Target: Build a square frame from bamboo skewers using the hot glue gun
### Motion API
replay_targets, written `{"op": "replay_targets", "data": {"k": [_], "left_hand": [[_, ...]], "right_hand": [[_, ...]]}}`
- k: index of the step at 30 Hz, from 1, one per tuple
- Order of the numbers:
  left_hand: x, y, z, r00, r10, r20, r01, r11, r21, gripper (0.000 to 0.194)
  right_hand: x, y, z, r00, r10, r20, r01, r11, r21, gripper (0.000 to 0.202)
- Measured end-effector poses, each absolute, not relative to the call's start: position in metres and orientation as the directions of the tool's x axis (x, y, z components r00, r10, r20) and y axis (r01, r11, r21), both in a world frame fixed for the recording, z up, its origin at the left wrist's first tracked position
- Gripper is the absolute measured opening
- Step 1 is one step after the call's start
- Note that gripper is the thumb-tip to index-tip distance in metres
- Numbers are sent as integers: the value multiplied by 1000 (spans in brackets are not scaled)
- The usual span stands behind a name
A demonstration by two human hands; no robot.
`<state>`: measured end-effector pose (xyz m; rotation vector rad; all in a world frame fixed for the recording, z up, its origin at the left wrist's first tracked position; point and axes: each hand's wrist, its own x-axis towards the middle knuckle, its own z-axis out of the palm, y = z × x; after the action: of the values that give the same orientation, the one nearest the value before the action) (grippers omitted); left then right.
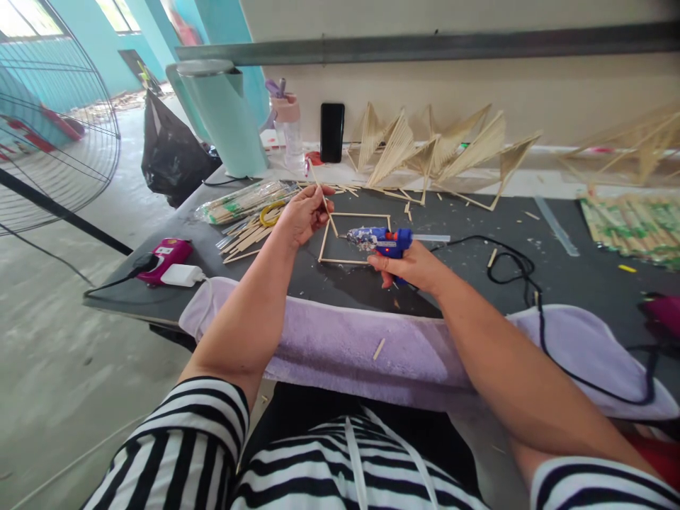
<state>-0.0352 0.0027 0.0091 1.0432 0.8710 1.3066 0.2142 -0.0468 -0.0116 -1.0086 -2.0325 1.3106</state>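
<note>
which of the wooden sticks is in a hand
The stick pinched in the left hand, its lower end near the blue glue gun; the others lie loose, bundled or built into frames.

Illumination: moderately bright, diffuse daylight. Apparent source: pale-framed glass windows (32,20) at far left, panes overexposed to white. Shadow: soft, dark patch on the matt dark-grey tabletop (510,223), just below the blue plastic glue gun (390,242). Centre: fairly sharp. Right edge: smeared, tan wooden stick lattice (645,145) blurred. Left edge: round black wire fan guard (58,120) stretched by wide-angle distortion. Far right corner: darkened.
</note>
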Motion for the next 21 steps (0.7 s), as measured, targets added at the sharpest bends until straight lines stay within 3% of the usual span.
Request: {"op": "replay_targets", "data": {"k": [21], "left_hand": [[-32, -3, 15, 78, 997, 29, -303, -4, 953, 15]], "right_hand": [[213, -45, -17, -558, 830, 20, 278, 210, -937, 31]]}}
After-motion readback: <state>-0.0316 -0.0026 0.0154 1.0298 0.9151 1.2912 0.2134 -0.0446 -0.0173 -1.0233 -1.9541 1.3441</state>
